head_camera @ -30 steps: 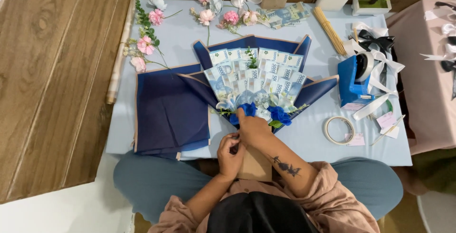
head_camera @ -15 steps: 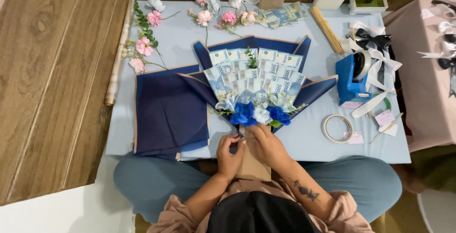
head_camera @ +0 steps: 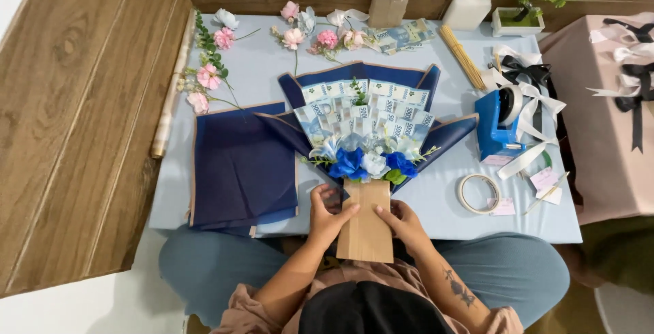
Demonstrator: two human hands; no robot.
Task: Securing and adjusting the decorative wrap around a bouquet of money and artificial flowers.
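Filling the frame's centre, a pale blue tabletop [head_camera: 266,75] is bordered by wooden plank flooring [head_camera: 75,102] at left. A tan paper-wrapped bouquet stem [head_camera: 366,221] at lower centre is clasped between the left hand [head_camera: 329,217] and right hand [head_camera: 405,221], fingers curled.

Tan handle [head_camera: 366,221], navy wrapping sheets [head_camera: 242,167]

A fan-shaped bouquet [head_camera: 364,136] of folded banknotes, blue and white flowers and navy wrapping lies flat at the table's middle, spread toward the far side, its brown paper handle [head_camera: 366,219] pointing near over the table's edge, touched on either side by the person's hands.
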